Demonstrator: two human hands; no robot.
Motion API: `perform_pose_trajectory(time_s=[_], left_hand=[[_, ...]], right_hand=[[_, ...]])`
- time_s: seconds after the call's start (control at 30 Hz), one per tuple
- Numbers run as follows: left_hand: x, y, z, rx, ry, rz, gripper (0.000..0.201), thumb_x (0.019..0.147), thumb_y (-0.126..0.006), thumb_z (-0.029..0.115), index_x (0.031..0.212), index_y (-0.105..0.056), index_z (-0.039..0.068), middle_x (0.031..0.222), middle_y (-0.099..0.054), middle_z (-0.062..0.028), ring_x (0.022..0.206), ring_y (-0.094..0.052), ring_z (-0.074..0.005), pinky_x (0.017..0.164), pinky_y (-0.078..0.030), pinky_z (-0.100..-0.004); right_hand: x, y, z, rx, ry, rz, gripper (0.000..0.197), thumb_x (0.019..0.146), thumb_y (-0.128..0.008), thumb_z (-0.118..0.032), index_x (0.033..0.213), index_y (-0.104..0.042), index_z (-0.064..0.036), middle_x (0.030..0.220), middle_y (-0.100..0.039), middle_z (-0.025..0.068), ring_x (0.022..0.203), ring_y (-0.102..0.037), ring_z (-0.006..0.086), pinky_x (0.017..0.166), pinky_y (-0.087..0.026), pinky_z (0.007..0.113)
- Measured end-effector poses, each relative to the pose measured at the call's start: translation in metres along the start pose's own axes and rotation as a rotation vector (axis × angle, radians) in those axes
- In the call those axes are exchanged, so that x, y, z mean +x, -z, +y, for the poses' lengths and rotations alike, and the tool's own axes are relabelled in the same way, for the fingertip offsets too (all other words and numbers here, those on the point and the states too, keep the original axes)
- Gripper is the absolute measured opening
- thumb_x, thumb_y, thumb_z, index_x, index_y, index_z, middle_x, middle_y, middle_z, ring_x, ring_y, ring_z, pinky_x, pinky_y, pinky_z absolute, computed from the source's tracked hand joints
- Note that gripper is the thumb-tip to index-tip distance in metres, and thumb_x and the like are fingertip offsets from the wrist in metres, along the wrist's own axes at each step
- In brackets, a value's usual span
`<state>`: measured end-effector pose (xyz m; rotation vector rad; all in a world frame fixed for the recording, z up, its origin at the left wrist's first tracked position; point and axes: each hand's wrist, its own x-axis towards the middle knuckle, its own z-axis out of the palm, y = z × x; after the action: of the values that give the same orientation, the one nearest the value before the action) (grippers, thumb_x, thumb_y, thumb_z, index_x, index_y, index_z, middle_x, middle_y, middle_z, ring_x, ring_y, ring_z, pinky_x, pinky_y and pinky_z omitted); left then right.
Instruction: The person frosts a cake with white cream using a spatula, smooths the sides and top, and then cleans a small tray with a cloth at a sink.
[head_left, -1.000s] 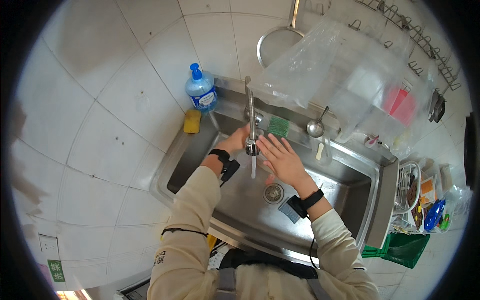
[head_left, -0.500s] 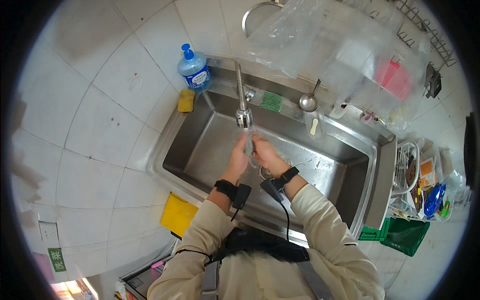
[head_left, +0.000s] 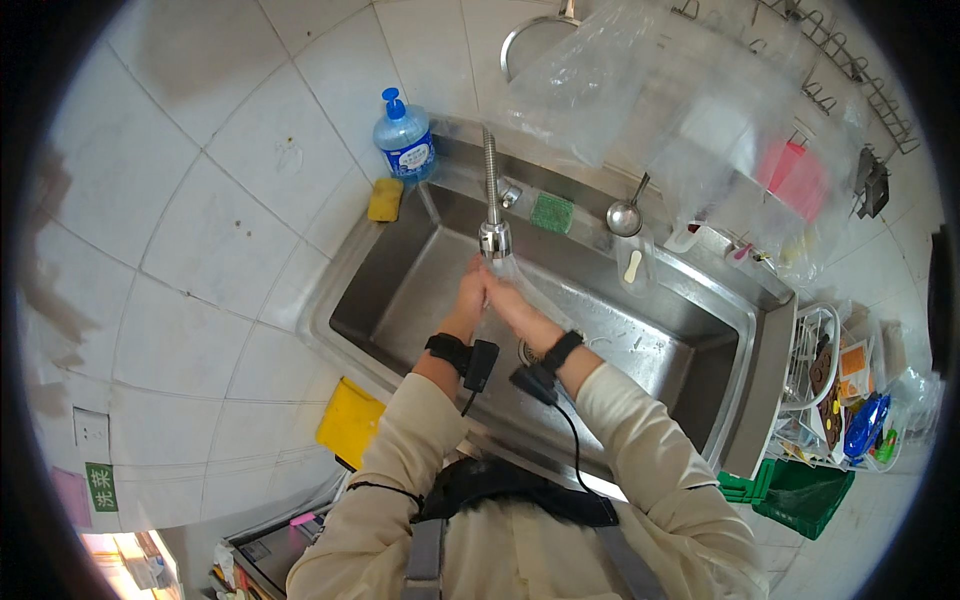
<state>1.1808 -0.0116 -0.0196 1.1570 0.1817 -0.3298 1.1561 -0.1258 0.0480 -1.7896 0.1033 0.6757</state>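
My left hand (head_left: pixel 470 294) and my right hand (head_left: pixel 505 300) are pressed against each other over the steel sink (head_left: pixel 396 285). Their fingers look stretched out and point away from me. Nothing shows in either hand, though the space between the palms is hidden. Right above the fingertips is the chrome spray head of the flexible faucet (head_left: pixel 494 240). Clear water (head_left: pixel 522 283) streams from it past the back of my right hand. Part of the drain (head_left: pixel 527 352) shows beside my right wrist. Each wrist wears a black strap with a small cabled box.
A blue soap pump bottle (head_left: pixel 405 140) and a yellow sponge (head_left: pixel 384 200) stand at the sink's left corner. Along the back ledge are a green scouring pad (head_left: pixel 552 213) and a ladle (head_left: pixel 624 217). Plastic bags (head_left: pixel 590 80) hang above. A white wire basket (head_left: pixel 815 375) is at right.
My hands have come together from slightly apart, with the right hand moving left toward the left one. The whole view has shifted a little, so the surroundings sit lower.
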Motion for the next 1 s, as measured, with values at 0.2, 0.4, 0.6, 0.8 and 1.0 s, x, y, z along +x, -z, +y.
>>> perform_pose_trajectory(time_s=[0.2, 0.4, 0.6, 0.8, 1.0], left_hand=[[-0.029, -0.022, 0.012, -0.009, 0.065, -0.018, 0.046, 0.092, -0.051, 0.03, 0.129, -0.036, 0.007, 0.12, -0.05, -0.008, 0.106, -0.052, -0.0202, 0.082, -0.048, -0.0377], [-0.026, -0.023, 0.033, 0.269, 0.179, 0.149, 0.052, 0.094, -0.047, 0.029, 0.138, -0.026, 0.01, 0.125, -0.046, -0.0087, 0.112, -0.048, -0.0235, 0.089, -0.042, -0.0411], [-0.03, -0.054, 0.014, -0.022, 0.133, 0.172, 0.049, 0.095, -0.043, 0.037, 0.134, -0.033, 0.009, 0.129, -0.043, -0.0086, 0.116, -0.038, -0.0208, 0.087, -0.037, -0.0465], [-0.025, -0.041, 0.011, -0.089, 0.061, 0.244, 0.04, 0.094, -0.047, 0.017, 0.131, -0.036, 0.008, 0.116, -0.051, -0.0059, 0.105, -0.048, -0.018, 0.088, -0.041, -0.0328], [-0.021, -0.022, 0.004, -0.256, -0.12, 0.19, 0.021, 0.092, -0.049, 0.014, 0.113, -0.048, 0.007, 0.092, -0.054, -0.0029, 0.078, -0.052, -0.0133, 0.067, -0.044, -0.0258]], right_hand=[[0.03, 0.027, 0.014, 0.368, -0.009, 0.161, 0.045, 0.094, -0.039, -0.042, 0.117, -0.052, -0.0058, 0.088, -0.06, 0.0083, 0.078, -0.054, 0.0179, 0.066, -0.046, 0.033], [0.009, 0.027, 0.03, 0.208, 0.222, 0.167, 0.047, 0.094, -0.047, -0.029, 0.132, -0.039, -0.0033, 0.098, -0.058, 0.0121, 0.089, -0.054, 0.0183, 0.072, -0.046, 0.033], [0.022, 0.014, 0.048, 0.316, 0.519, 0.288, 0.043, 0.093, -0.051, -0.029, 0.126, -0.042, -0.0021, 0.091, -0.06, 0.0081, 0.09, -0.054, 0.017, 0.08, -0.042, 0.031], [0.018, 0.038, 0.035, 0.26, 0.073, 0.181, 0.044, 0.092, -0.05, -0.031, 0.124, -0.043, -0.0019, 0.094, -0.06, 0.0128, 0.091, -0.054, 0.0201, 0.082, -0.042, 0.031], [0.02, 0.018, 0.054, 0.129, 0.55, 0.236, 0.042, 0.088, -0.056, -0.021, 0.123, -0.041, -0.0023, 0.115, -0.049, 0.0254, 0.104, -0.051, 0.0351, 0.085, -0.042, 0.039]])
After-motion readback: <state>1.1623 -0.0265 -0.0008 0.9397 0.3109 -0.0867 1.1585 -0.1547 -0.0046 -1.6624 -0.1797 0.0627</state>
